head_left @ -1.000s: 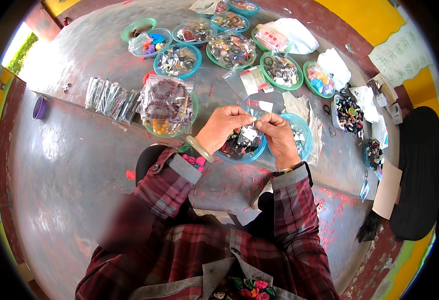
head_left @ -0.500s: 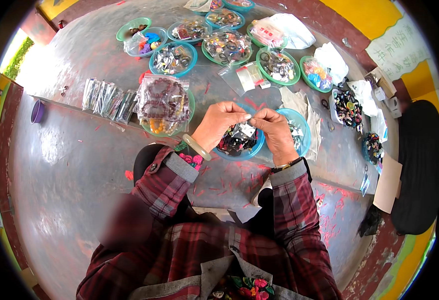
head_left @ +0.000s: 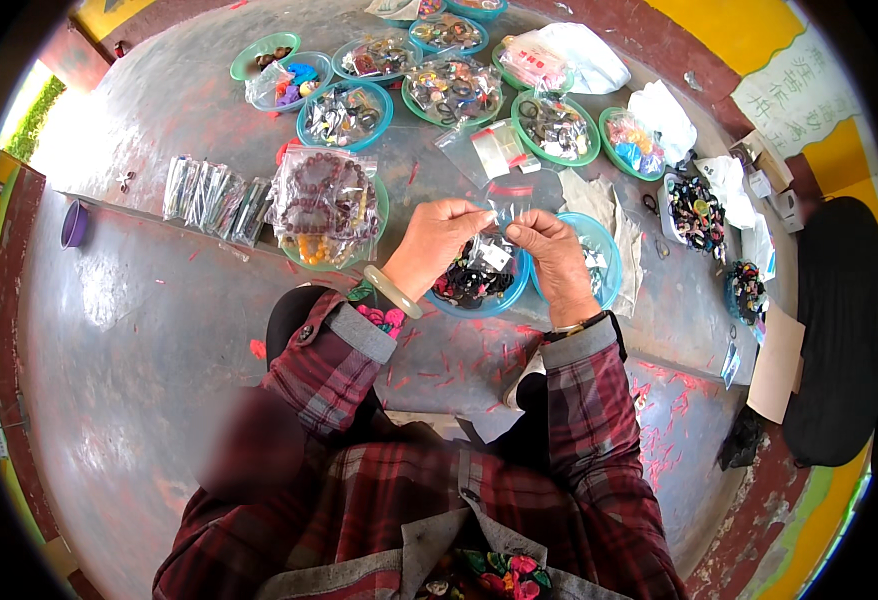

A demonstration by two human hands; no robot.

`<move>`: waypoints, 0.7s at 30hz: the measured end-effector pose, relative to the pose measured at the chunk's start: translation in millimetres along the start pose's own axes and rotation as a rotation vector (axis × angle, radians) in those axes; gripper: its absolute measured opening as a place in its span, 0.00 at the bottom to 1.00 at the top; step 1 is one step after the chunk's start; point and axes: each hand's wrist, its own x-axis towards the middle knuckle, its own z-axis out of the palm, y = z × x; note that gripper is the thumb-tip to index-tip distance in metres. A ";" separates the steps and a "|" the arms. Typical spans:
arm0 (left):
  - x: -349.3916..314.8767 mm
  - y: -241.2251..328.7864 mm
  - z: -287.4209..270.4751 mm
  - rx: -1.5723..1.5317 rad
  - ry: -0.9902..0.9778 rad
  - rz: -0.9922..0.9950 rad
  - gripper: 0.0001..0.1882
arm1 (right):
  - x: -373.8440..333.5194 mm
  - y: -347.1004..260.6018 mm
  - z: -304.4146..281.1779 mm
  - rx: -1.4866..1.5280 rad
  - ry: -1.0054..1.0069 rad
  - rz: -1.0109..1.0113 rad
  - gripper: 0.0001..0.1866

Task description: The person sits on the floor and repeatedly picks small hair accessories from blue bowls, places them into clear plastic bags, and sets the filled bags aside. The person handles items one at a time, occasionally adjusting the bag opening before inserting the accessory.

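Observation:
Between my hands is a small clear zip bag [head_left: 508, 203] with a red strip along its top. My left hand [head_left: 434, 243] pinches one side of it with thumb and fingers. My right hand [head_left: 557, 266] grips the other side; whether anything lies inside the bag is too small to tell. Right below sits a blue bowl [head_left: 520, 290] holding black, partly flowered pieces and small white cards. A second blue bowl [head_left: 614, 275] with packed small items stands beside my right hand, which covers part of it.
A green bowl [head_left: 383, 215] carries bagged bead bracelets [head_left: 324, 195], left of my hands. Bundled thin packets [head_left: 209, 200] lie farther left. Several bowls of trinkets, including a green one [head_left: 593, 150], stand beyond. Scissors [head_left: 662, 249] and a white basket [head_left: 669, 215] are at right.
The clear bag with its red strip now shows upright between my fingers. My hands, close together before, have parted slightly.

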 end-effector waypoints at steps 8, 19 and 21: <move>4.8 -12.1 -5.6 0.292 0.110 0.131 0.08 | -12.4 -18.9 17.4 -0.916 0.309 -0.786 0.07; 3.0 -11.1 0.0 0.774 0.205 0.556 0.05 | -13.2 -15.1 9.1 -0.633 0.391 -0.574 0.05; 3.2 -7.9 0.2 0.839 0.224 0.718 0.05 | -12.8 -13.3 6.7 -0.546 0.372 -0.507 0.05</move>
